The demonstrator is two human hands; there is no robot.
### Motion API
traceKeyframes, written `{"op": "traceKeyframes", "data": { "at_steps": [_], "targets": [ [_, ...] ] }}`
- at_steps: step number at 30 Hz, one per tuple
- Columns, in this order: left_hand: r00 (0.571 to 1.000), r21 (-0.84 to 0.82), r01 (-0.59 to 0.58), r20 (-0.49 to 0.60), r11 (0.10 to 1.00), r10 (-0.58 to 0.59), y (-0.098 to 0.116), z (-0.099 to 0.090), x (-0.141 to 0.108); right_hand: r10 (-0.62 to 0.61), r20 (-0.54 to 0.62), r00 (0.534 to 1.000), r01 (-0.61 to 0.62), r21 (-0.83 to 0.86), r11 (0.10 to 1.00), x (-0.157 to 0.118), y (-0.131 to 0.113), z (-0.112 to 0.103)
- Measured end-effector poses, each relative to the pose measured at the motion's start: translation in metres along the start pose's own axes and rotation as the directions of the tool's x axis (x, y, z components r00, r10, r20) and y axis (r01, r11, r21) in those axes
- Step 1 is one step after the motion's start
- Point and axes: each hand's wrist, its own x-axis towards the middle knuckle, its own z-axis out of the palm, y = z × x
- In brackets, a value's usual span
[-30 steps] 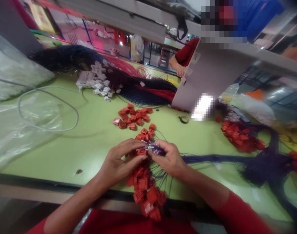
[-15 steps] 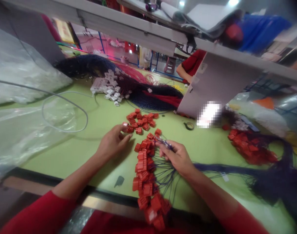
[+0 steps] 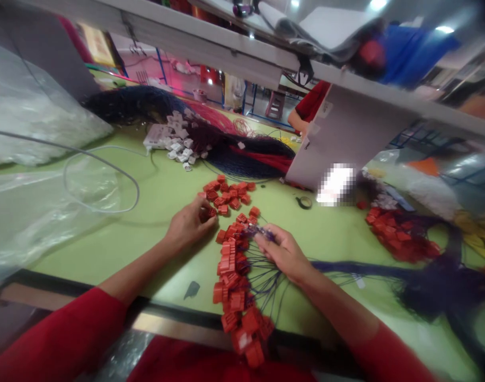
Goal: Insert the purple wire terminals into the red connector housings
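Note:
My left hand (image 3: 191, 220) is at the near left side of a loose pile of red connectors (image 3: 226, 196), its fingers curled round a red connector at the pile's edge. My right hand (image 3: 280, 246) pinches a bunch of dark wires with small metal ends (image 3: 262, 231). Beside and below it, a long row of red connectors (image 3: 230, 270) runs down to the table's near edge, with thin dark wires (image 3: 266, 281) leading out of them to the right.
White connectors (image 3: 181, 143) and dark wire bundles (image 3: 246, 159) lie at the back. A tape roll (image 3: 305, 202) sits right of centre. More red connectors (image 3: 399, 233) are at right, a plastic bag (image 3: 39, 116) at left. A person's arm (image 3: 306, 111) shows behind the partition (image 3: 345, 132).
My left hand's fingers have closed in on a red connector at the pile's edge. My right hand still pinches the wires. The whole view has shifted slightly.

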Motion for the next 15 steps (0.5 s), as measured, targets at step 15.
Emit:
{"op": "traceKeyframes", "data": {
  "at_steps": [15],
  "targets": [
    [0.987, -0.561, -0.154, -0.051, 0.813, 0.152, 0.051, -0.011, -0.065, -0.041, -0.129, 0.991, 0.032, -0.069, 0.997, -0.006, -0.014, 0.006]
  ]
}}
